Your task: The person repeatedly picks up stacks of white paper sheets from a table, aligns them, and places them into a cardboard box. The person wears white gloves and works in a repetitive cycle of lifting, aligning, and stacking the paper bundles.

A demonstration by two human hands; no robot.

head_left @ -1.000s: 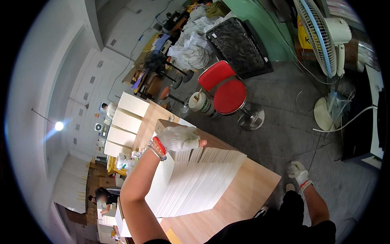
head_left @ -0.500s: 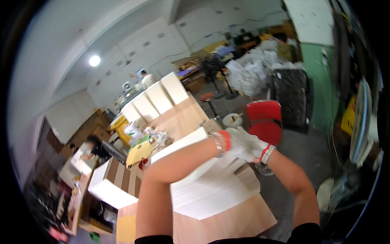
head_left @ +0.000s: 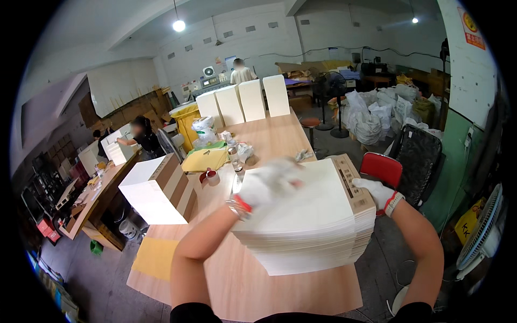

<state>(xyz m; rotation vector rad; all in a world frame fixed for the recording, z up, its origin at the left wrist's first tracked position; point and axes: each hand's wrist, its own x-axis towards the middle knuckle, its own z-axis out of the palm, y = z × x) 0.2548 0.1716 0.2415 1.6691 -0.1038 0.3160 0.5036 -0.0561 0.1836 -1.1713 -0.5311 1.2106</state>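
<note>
A tall stack of white paper (head_left: 309,242) stands on the wooden table before me, its layered edges bulging towards me. A brown printed strip (head_left: 353,185) runs along the right side of its top. My left hand (head_left: 272,183), in a white glove and smeared by motion, is over the far left part of the stack; its fingers cannot be made out. At the stack's right edge my gloved right hand (head_left: 375,192) touches the brown strip, fingers stretched out over it.
Left on the table (head_left: 237,285) sits another white stack (head_left: 156,188) with brown bands. Several upright white stacks (head_left: 252,100) line its far end, near a glass jar (head_left: 235,160) and yellow papers (head_left: 204,160). A red chair (head_left: 381,168) and a fan (head_left: 481,231) stand right. Other people work beyond.
My hands were together at the stack's far right; now they are apart, the left over the white top and the right at the edge. The view has levelled and turned.
</note>
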